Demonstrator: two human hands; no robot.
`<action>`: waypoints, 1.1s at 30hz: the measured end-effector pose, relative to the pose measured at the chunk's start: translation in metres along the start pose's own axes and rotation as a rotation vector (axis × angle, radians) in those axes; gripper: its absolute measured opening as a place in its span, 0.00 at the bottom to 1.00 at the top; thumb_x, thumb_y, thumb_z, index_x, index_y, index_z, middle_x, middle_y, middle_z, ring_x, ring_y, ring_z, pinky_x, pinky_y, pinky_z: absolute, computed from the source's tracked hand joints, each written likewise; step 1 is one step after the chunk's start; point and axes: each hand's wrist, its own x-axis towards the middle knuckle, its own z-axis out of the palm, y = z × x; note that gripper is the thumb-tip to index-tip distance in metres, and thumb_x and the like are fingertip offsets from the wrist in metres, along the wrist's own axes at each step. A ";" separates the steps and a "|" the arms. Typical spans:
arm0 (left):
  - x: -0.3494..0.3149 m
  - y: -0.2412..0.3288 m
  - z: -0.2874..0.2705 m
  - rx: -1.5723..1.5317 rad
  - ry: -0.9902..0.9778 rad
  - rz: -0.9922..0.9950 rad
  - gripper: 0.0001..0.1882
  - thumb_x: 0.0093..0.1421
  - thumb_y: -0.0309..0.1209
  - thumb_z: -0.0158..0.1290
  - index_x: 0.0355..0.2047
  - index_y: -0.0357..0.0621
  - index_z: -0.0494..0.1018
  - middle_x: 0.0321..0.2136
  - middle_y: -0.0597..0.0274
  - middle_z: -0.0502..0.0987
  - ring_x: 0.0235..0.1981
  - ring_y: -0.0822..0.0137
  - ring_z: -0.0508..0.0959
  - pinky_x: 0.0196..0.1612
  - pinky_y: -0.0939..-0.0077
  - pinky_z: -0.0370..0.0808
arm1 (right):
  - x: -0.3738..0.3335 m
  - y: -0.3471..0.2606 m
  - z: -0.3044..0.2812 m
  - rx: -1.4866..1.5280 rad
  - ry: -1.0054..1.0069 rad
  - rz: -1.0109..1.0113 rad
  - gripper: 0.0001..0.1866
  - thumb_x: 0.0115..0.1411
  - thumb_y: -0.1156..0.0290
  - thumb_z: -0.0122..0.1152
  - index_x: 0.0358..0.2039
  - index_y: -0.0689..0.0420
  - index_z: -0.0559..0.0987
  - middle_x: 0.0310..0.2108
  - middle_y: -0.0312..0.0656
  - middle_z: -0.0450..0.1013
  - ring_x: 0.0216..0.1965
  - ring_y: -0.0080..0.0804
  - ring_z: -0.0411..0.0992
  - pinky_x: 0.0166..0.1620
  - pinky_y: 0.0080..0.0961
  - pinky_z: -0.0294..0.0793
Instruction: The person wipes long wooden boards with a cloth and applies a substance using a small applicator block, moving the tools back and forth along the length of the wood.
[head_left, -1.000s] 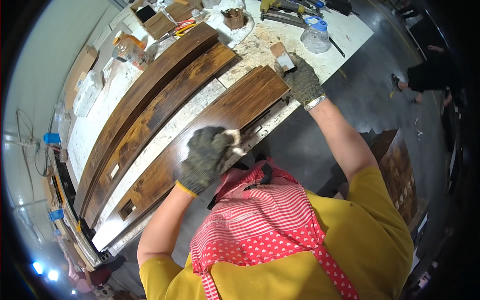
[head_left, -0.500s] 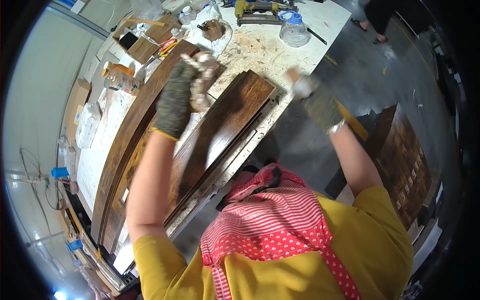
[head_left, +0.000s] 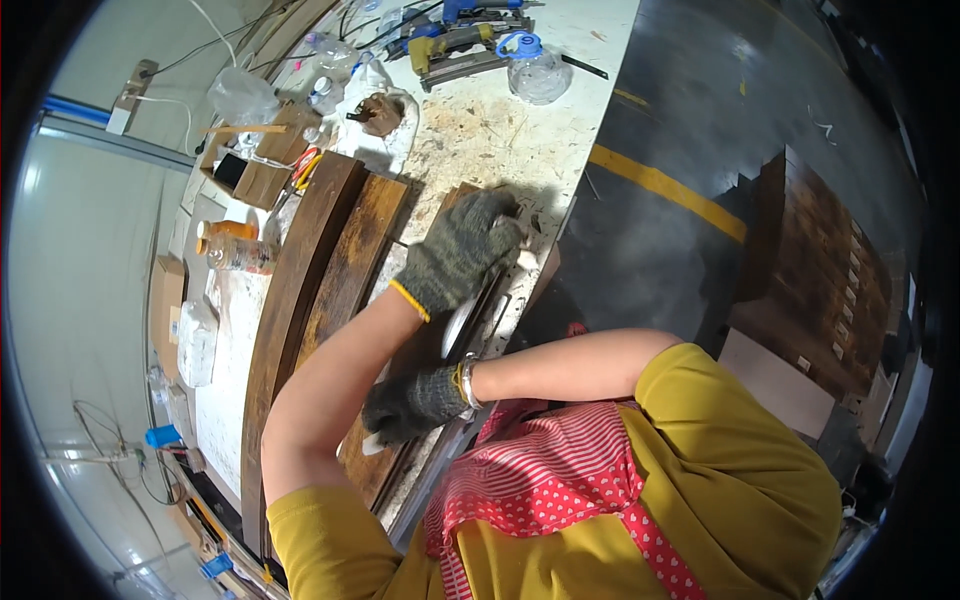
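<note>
My left hand (head_left: 462, 252), in a dark patterned work glove with a yellow cuff, closes round a pale rag. It presses at the far end of a dark-stained wooden board (head_left: 362, 468). Only a bit of the rag shows past the fingers. Farther down the same board is my right hand (head_left: 412, 405), gloved too, its arm crossing in front of me. Its fingers are curled over a small white thing (head_left: 372, 444), mostly hidden, whose kind I cannot make out. To the left lie a patchy brown board (head_left: 345, 262) and a long dark curved board (head_left: 290, 300).
Nail guns (head_left: 455, 55) and a clear jar with a blue lid (head_left: 540, 75) stand at the far end of the white table (head_left: 225, 400). A brown-stained cup (head_left: 378, 115), scissors (head_left: 305, 170) and bottles (head_left: 240, 255) lie leftward. A stained wooden panel (head_left: 810, 270) stands right.
My right hand has come from beyond the table's right edge onto the board's nearer part. My left hand has moved right with the rag, onto the board's far end. The view has shifted.
</note>
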 end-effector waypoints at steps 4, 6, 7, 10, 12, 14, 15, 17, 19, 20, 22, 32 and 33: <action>0.051 -0.027 0.010 0.087 -0.228 -0.220 0.11 0.60 0.28 0.55 0.44 0.47 0.73 0.48 0.46 0.73 0.47 0.45 0.77 0.49 0.56 0.76 | -0.006 -0.006 0.003 0.093 0.107 0.013 0.13 0.60 0.62 0.61 0.35 0.61 0.79 0.29 0.51 0.74 0.33 0.52 0.73 0.42 0.41 0.74; 0.079 -0.041 0.000 0.095 -0.255 -0.383 0.09 0.61 0.25 0.54 0.43 0.46 0.74 0.46 0.49 0.74 0.43 0.49 0.78 0.47 0.59 0.77 | -0.006 -0.007 0.002 0.144 0.141 0.029 0.13 0.60 0.63 0.60 0.36 0.60 0.80 0.26 0.50 0.74 0.31 0.49 0.73 0.41 0.38 0.75; 0.088 -0.045 -0.006 0.080 -0.209 -0.439 0.08 0.62 0.23 0.54 0.42 0.46 0.74 0.45 0.51 0.74 0.41 0.51 0.78 0.46 0.61 0.78 | -0.006 -0.006 0.002 0.157 0.120 0.091 0.13 0.60 0.63 0.59 0.36 0.59 0.80 0.26 0.49 0.74 0.30 0.47 0.73 0.39 0.37 0.75; 0.081 -0.038 -0.022 0.002 0.225 -0.326 0.04 0.60 0.23 0.53 0.34 0.44 0.77 0.39 0.55 0.75 0.37 0.55 0.77 0.43 0.65 0.79 | -0.001 -0.003 0.003 0.150 0.157 0.046 0.19 0.62 0.54 0.62 0.33 0.59 0.78 0.31 0.49 0.74 0.34 0.47 0.73 0.40 0.40 0.72; 0.057 -0.017 -0.021 0.202 -0.013 -0.288 0.07 0.58 0.26 0.54 0.37 0.46 0.77 0.39 0.54 0.75 0.38 0.55 0.78 0.40 0.62 0.79 | 0.001 -0.002 0.004 0.151 0.192 0.014 0.15 0.61 0.58 0.61 0.32 0.59 0.77 0.30 0.50 0.74 0.34 0.46 0.72 0.41 0.40 0.71; 0.048 -0.003 -0.012 0.215 -0.088 0.034 0.14 0.57 0.29 0.54 0.45 0.48 0.74 0.43 0.51 0.75 0.41 0.51 0.78 0.40 0.60 0.79 | 0.003 -0.002 0.004 0.095 0.302 -0.139 0.15 0.61 0.59 0.61 0.34 0.59 0.77 0.30 0.50 0.75 0.35 0.46 0.73 0.42 0.41 0.70; 0.047 0.001 -0.009 0.220 -0.112 0.063 0.16 0.56 0.30 0.54 0.46 0.48 0.73 0.43 0.51 0.75 0.42 0.50 0.78 0.41 0.60 0.79 | 0.002 -0.002 0.004 0.126 0.284 -0.080 0.15 0.61 0.58 0.61 0.34 0.59 0.77 0.31 0.50 0.75 0.35 0.46 0.73 0.42 0.41 0.70; 0.054 -0.006 -0.008 0.236 -0.186 -0.147 0.12 0.57 0.29 0.54 0.42 0.48 0.74 0.41 0.51 0.75 0.43 0.50 0.78 0.42 0.61 0.79 | 0.000 -0.003 0.001 0.299 0.231 0.027 0.17 0.61 0.56 0.61 0.35 0.59 0.77 0.30 0.50 0.75 0.35 0.45 0.74 0.41 0.40 0.71; 0.074 -0.029 -0.019 0.246 -0.271 -0.378 0.09 0.60 0.26 0.54 0.41 0.47 0.74 0.39 0.52 0.75 0.43 0.51 0.78 0.45 0.58 0.77 | -0.003 -0.004 0.000 0.171 0.170 0.172 0.18 0.61 0.56 0.61 0.35 0.60 0.77 0.29 0.50 0.75 0.34 0.44 0.74 0.41 0.38 0.72; 0.077 -0.046 -0.035 0.137 -0.150 -0.483 0.09 0.60 0.26 0.56 0.42 0.46 0.75 0.39 0.52 0.75 0.43 0.54 0.78 0.48 0.58 0.76 | -0.002 -0.005 0.000 0.210 0.197 0.144 0.17 0.62 0.56 0.61 0.35 0.59 0.78 0.29 0.49 0.74 0.34 0.44 0.74 0.42 0.38 0.72; 0.061 -0.058 -0.058 -0.195 0.308 -0.632 0.13 0.62 0.28 0.53 0.47 0.42 0.76 0.43 0.51 0.77 0.45 0.51 0.77 0.53 0.58 0.74 | -0.001 -0.004 0.001 0.282 0.262 0.033 0.16 0.63 0.56 0.62 0.34 0.59 0.78 0.29 0.48 0.74 0.34 0.44 0.74 0.43 0.37 0.73; 0.042 -0.020 -0.004 -0.015 -0.174 -0.377 0.14 0.64 0.40 0.53 0.42 0.44 0.76 0.40 0.46 0.76 0.43 0.44 0.77 0.49 0.53 0.74 | -0.001 0.013 0.012 0.467 0.252 -0.026 0.16 0.66 0.59 0.63 0.45 0.58 0.76 0.36 0.40 0.75 0.38 0.29 0.72 0.42 0.33 0.74; 0.051 -0.023 -0.007 -0.009 -0.186 -0.475 0.15 0.65 0.42 0.53 0.43 0.45 0.75 0.42 0.45 0.75 0.44 0.43 0.77 0.49 0.53 0.74 | -0.004 0.012 0.011 0.467 0.257 0.016 0.18 0.65 0.61 0.64 0.49 0.59 0.75 0.37 0.39 0.76 0.38 0.26 0.72 0.43 0.32 0.75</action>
